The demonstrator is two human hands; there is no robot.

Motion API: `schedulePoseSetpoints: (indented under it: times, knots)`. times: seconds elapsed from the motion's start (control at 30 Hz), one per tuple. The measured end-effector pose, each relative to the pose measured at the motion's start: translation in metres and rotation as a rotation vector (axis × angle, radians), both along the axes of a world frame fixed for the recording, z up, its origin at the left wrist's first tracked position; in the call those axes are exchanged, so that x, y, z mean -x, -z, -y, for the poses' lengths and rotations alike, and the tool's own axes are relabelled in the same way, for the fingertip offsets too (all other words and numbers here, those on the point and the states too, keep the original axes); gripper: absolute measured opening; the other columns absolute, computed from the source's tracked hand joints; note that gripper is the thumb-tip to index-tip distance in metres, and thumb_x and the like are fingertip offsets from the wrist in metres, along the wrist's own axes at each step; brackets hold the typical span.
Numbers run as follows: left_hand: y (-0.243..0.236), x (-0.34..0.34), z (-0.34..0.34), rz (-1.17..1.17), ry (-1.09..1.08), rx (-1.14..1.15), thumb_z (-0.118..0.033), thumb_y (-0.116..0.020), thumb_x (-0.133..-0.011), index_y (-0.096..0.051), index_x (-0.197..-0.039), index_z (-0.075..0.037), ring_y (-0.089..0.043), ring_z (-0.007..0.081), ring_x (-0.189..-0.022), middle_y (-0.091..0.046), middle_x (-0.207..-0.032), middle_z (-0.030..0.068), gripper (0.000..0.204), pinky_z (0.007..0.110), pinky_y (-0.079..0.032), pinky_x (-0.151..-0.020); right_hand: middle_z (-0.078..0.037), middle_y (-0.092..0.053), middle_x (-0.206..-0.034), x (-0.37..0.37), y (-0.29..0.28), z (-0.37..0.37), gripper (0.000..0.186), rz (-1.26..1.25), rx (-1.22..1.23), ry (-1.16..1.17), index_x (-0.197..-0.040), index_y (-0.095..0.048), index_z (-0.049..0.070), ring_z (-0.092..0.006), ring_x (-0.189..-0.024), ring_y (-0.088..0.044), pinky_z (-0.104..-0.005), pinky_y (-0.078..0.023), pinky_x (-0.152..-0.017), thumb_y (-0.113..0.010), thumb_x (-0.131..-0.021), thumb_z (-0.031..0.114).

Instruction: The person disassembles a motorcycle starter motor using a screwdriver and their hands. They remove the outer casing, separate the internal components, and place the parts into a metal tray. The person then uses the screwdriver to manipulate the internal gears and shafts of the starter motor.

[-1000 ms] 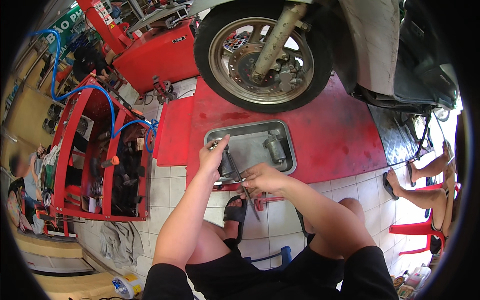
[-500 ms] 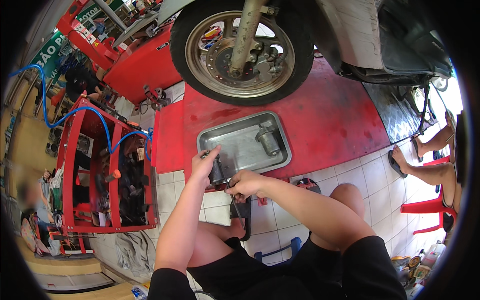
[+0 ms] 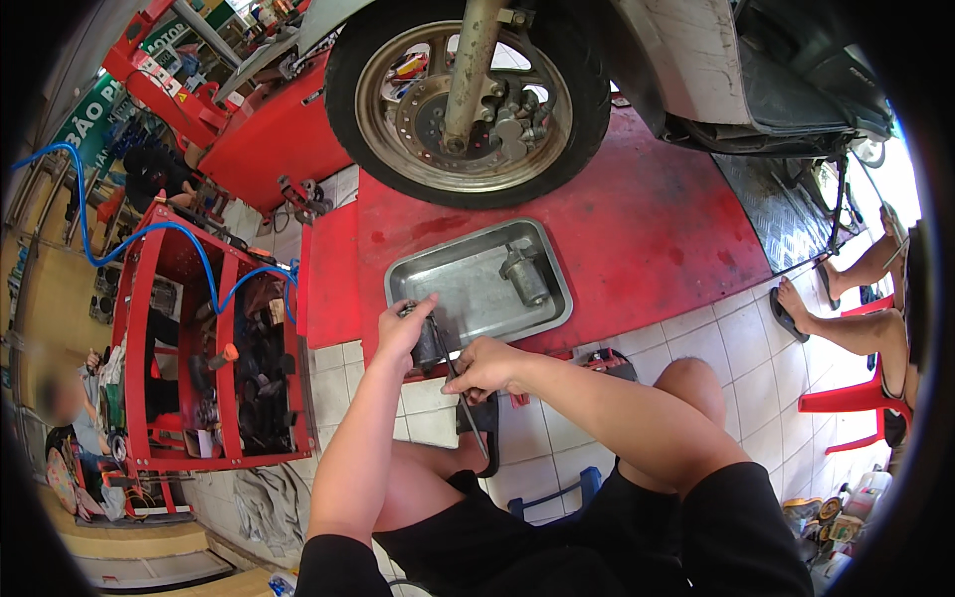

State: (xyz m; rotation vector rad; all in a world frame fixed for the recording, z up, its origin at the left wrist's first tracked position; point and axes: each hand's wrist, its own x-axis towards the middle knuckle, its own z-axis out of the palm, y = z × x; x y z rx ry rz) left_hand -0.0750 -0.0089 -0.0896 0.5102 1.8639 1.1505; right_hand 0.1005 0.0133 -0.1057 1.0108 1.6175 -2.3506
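Tiled floor [image 3: 761, 383], red rack [image 3: 228, 378], red chair [image 3: 846, 401]

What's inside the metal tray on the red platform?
Inside the tray, a grey metal cylinder lies toward the right end. The near left corner is covered by the left hand and the second cylinder it holds, so anything there cannot be seen.

motorbike front wheel [image 3: 413, 124] at twelve o'clock, red metal rack [image 3: 229, 418] at nine, blue hose [image 3: 96, 261] looping across it, crumpled grey cloth [image 3: 271, 507] near half past seven, red chair [image 3: 834, 401] toward half past three
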Motion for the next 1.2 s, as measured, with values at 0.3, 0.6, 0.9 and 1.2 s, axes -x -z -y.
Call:
schedulePoseSetpoints:
  times: [0.3, 0.6, 0.9, 1.2]
  knots:
    - [0.012, 0.015, 0.003, -0.081, 0.021, 0.011, -0.032, -0.085, -0.079, -0.063, -0.097, 0.003, -0.062, 0.016, -0.06, -0.065, -0.079, 0.0083, 0.045, 0.032, -0.051, -0.054, -0.013, -0.06, -0.074, -0.003, 0.011, 0.006, 0.031, -0.001, -0.063, -0.025, -0.095, -0.065, -0.012, -0.0203, -0.057, -0.062, -0.0358, -0.054, -0.046, -0.073, -0.088, 0.017]
    - [0.007, 0.014, 0.003, -0.176, 0.102, -0.075, -0.029, -0.085, -0.078, -0.065, -0.091, 0.001, -0.059, 0.0134, -0.058, -0.064, -0.072, 0.0062, 0.038, 0.03, -0.048, -0.054, -0.01, -0.058, -0.07, -0.013, -0.018, -0.005, 0.03, 0.043, -0.047, 0.182, -0.097, -0.065, -0.01, -0.0177, -0.048, -0.053, -0.0358, -0.044, -0.04, -0.061, -0.097, 0.019]
    - [0.015, 0.017, 0.001, -0.421, 0.155, -0.023, -0.027, -0.083, -0.081, -0.063, -0.087, -0.003, -0.059, 0.0119, -0.059, -0.063, -0.071, 0.0036, 0.032, 0.029, -0.047, -0.053, -0.009, -0.059, -0.071, -0.027, -0.04, -0.013, 0.031, 0.026, -0.018, 0.146, -0.096, -0.067, -0.008, -0.0158, -0.054, -0.051, -0.0351, -0.044, -0.045, -0.058, -0.098, 0.022]
    - [0.012, 0.014, -0.004, -0.52, 0.192, 0.017, -0.028, -0.084, -0.079, -0.063, -0.084, -0.001, -0.058, 0.0114, -0.058, -0.064, -0.072, 0.0048, 0.035, 0.029, -0.046, -0.054, -0.016, -0.068, -0.079, -0.03, -0.037, -0.021, 0.022, 0.165, -0.305, 0.072, -0.091, -0.07, -0.007, -0.0225, -0.066, -0.066, -0.0378, -0.055, -0.056, -0.058, -0.09, 0.011]
